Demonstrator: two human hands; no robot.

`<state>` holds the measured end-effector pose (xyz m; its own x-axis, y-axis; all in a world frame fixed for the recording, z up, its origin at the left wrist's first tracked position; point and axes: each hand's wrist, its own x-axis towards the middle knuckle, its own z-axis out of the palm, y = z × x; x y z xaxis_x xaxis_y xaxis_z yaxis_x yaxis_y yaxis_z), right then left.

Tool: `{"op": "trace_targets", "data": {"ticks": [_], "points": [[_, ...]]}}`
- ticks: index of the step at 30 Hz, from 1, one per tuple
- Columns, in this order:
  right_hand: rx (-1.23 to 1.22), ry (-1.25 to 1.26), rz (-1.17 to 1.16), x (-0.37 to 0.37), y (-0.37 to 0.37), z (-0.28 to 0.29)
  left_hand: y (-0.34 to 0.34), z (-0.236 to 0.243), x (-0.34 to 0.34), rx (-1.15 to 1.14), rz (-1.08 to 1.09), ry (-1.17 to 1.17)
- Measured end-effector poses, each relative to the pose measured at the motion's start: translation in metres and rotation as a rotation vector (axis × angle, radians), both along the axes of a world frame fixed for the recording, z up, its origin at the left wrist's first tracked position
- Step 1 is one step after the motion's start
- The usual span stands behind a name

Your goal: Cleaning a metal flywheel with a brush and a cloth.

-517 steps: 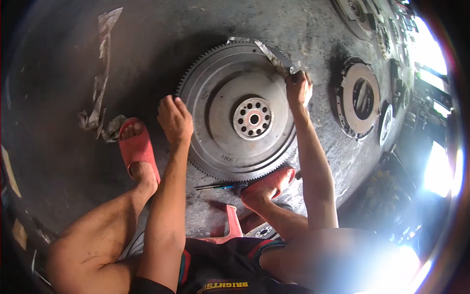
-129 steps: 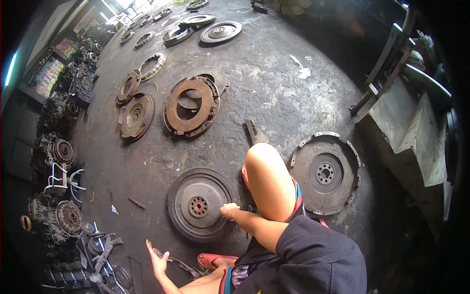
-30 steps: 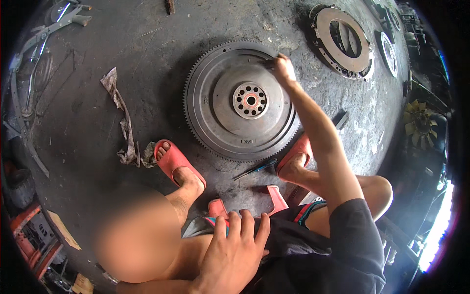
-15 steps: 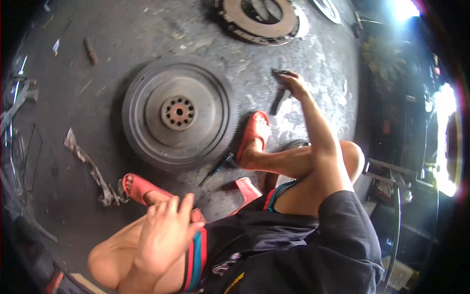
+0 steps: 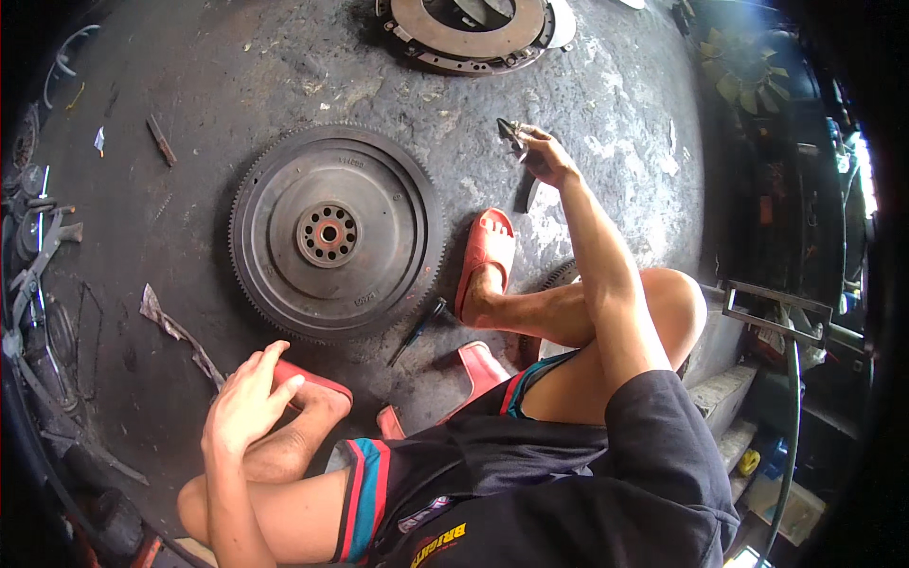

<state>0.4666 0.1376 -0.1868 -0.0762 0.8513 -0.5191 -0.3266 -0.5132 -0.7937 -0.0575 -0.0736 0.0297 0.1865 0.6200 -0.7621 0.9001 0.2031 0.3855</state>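
Observation:
A large grey flywheel with a toothed rim and a ring of holes at its hub lies flat on the floor. My right hand is stretched out beyond its right side, fingers closed on a small dark metal piece with a pointed end; its exact kind is unclear. Just below that hand, a dark flat strip lies on the floor. My left hand hovers over my left foot, fingers stretched and thumb apart, holding nothing. A screwdriver lies between the flywheel and my feet.
A clutch pressure plate rests at the far side. A crumpled rag and a rusty metal bar lie to the left, beyond them metal tools. A metal frame and a fan stand on the right.
My right hand has shifted left with the dark piece. My left hand has moved left and a little lower, away from my lap. The view has turned slightly.

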Motion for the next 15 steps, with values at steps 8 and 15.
{"op": "trace_targets", "data": {"ticks": [8, 15], "points": [[-0.063, 0.290, 0.290, -0.035, -0.011, -0.021, 0.004, -0.007, -0.011, -0.092, 0.086, -0.039], [0.188, -0.273, 0.842, -0.189, -0.042, -0.032, -0.002, -0.001, -0.001, 0.057, -0.003, -0.076]]}}
